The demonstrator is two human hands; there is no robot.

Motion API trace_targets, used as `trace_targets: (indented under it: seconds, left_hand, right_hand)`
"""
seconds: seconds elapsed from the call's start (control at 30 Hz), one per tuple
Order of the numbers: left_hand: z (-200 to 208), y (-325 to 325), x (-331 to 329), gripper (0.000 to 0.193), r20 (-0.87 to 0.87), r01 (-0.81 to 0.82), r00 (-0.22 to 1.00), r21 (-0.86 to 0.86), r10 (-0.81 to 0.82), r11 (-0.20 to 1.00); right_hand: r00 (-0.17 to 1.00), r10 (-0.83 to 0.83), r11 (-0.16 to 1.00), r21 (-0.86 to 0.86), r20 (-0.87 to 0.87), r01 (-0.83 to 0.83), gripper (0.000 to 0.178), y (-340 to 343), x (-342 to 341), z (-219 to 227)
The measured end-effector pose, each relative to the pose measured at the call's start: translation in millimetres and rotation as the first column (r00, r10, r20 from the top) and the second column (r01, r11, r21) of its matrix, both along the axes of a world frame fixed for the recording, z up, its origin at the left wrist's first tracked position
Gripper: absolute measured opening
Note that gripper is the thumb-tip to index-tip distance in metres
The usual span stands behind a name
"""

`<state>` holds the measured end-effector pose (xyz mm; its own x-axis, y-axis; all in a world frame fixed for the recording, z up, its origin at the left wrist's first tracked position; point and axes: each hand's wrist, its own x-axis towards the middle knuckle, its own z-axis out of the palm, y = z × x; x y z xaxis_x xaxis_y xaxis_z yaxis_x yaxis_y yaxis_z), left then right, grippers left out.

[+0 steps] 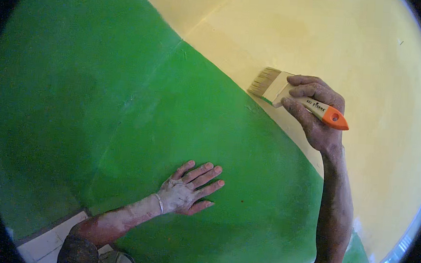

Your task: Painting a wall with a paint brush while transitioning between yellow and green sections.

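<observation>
My right hand (pixel 317 107) pinches the paintbrush (pixel 276 88) near its ferrule, at the yellow-green border of the wall (pixel 137 131). Likely light, bristles flexible: grip there. My left hand (pixel 181 190) is spread.

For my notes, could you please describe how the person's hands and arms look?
The ungloved left hand has pale, powdery residue and a thin, whitish wristband; its arm has a dark grey fabric sleeve. The ungloved right hand looks dusty.

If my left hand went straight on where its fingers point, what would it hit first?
Across the green wall section and onto the yellow section, your left hand would probably meet your right hand first, though depth is hard to judge.
</observation>
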<state>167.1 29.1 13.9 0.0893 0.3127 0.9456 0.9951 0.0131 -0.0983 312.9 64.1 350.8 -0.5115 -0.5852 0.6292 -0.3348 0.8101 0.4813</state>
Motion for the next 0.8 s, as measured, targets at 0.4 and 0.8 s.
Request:
trace_targets:
  seconds: [0.4, 0.8]
  left_hand:
    - [-0.6, 0.4, 0.0, 0.066, -0.019, -0.042, 0.999, 0.000, 0.042, 0.999]
    - [-2.4, 3.5, -1.4, 0.067, -0.022, -0.054, 0.998, -0.008, 0.053, 0.999]
  right_hand:
    - [0.999, 0.035, 0.995, -0.095, -0.027, -0.037, 0.011, 8.1, 36.7, -3.3]
    - [0.992, 0.126, 0.986, -0.112, 0.007, -0.125, 0.015, 8.3, -19.7, -3.6]
